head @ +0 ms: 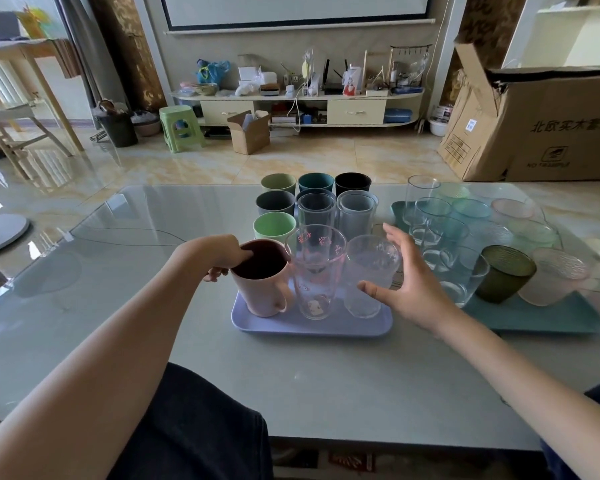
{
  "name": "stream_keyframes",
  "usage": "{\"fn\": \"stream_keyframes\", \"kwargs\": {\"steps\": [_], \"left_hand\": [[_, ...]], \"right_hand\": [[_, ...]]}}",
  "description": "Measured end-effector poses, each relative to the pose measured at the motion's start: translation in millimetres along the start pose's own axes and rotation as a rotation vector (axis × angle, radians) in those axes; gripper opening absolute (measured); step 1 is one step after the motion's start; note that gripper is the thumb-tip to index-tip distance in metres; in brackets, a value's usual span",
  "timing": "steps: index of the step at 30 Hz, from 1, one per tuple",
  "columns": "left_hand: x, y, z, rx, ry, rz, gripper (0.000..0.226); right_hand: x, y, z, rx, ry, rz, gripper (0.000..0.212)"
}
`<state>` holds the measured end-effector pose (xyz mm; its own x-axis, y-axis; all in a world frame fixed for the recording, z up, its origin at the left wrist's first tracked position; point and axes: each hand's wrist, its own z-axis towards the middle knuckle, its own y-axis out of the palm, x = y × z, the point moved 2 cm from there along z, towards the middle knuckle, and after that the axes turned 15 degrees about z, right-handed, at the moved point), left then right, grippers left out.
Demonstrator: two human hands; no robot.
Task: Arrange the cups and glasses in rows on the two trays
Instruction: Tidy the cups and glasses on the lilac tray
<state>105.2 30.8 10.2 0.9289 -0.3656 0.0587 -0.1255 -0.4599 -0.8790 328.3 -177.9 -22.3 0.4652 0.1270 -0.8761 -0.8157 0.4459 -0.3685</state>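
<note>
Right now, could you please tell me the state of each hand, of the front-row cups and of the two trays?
Left hand: grip closed on the rim of the pink handled mug.
Right hand: open beside the textured clear glass, contact unclear.
Pink handled mug: upright, empty.
Tall clear glass with pink cartoon prints: upright, empty.
Lavender plastic tray: filled in rows.
Teal plastic tray: loaded with glasses.

I count two trays [312,329], six opaque cups [278,183], one pink mug [262,282]; the glasses overlap too much to count.
</note>
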Motion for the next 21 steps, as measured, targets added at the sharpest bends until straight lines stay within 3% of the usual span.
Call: {"fn": "stream_keyframes", "kwargs": {"steps": [4, 8, 12, 21], "left_hand": [[2, -1, -1, 0.014, -0.005, 0.030, 0.039], [3, 0, -1, 0.021, -0.011, 0.044, 0.037], [1, 2, 2, 0.012, -0.020, 0.022, 0.038], [-2, 3, 7, -0.009, -0.021, 0.003, 0.033]], "right_hand": [[-28, 7, 4, 0.015, -0.236, -0.370, 0.085], [-45, 33, 15, -0.030, -0.213, -0.560, 0.083], [-46, 51, 27, 0.005, -0.115, -0.560, 0.088], [-36, 52, 29, 0.090, -0.117, -0.578, 0.089]]}}
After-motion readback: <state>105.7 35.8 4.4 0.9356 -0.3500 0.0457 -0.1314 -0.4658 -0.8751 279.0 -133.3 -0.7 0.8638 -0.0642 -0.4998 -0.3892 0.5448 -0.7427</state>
